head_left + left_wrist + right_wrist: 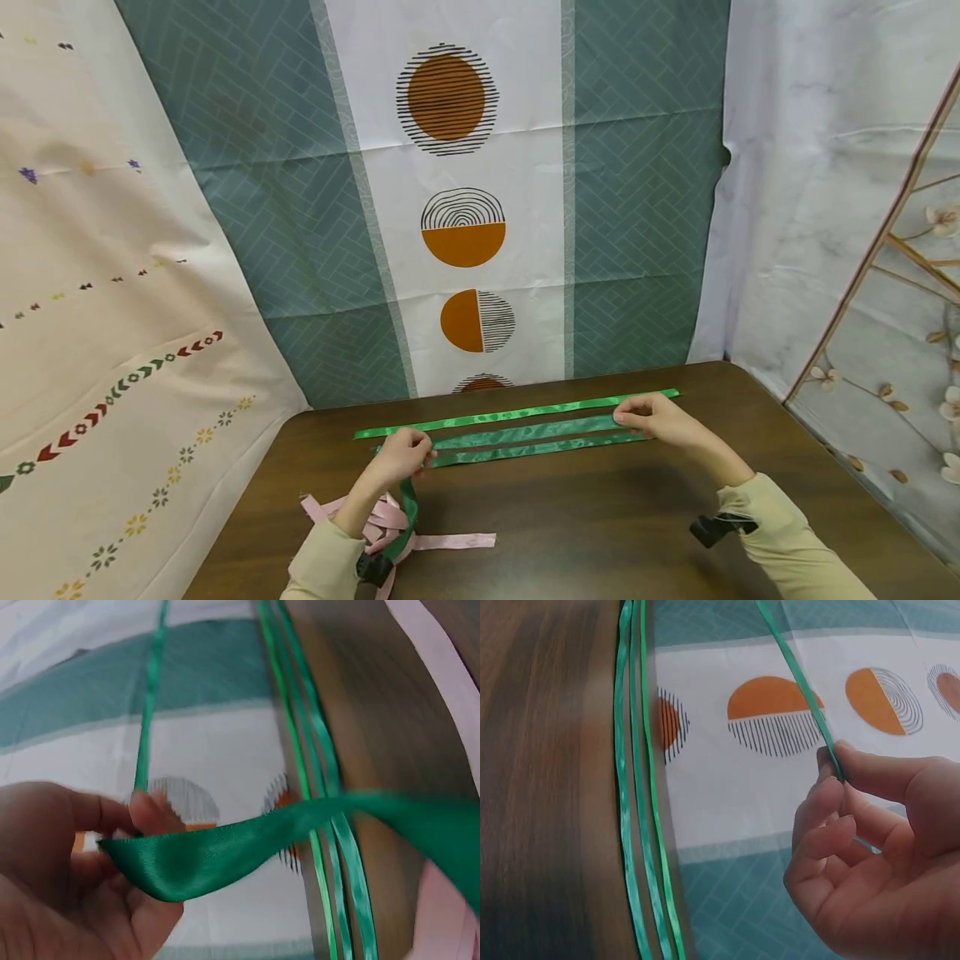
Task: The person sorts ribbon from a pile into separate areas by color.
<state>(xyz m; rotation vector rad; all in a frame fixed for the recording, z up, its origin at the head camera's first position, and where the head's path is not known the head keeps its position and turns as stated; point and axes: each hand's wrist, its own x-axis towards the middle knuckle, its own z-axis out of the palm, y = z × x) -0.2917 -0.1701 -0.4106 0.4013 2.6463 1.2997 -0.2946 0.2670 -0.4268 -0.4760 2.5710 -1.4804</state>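
Observation:
A dark green satin ribbon [799, 679] stretches taut between both hands, raised off the table. The left hand [405, 454] pinches it between thumb and fingers; from there its loose tail [202, 862] hangs down toward a heap of pink ribbon [386, 518]. At the other end, the right hand [651, 417] pinches the ribbon's tip between thumb and index finger, its other fingers curled. Beneath the hands three ribbons lie nearly parallel on the table: a bright green one [517, 415] at the back and two darker green strips [622, 787] in front of it.
The brown wooden table [585, 525] ends at a patterned cloth [495, 167] hanging behind it. More printed cloths hang at the left and right. One pink ribbon end [457, 542] extends right from the heap across the table.

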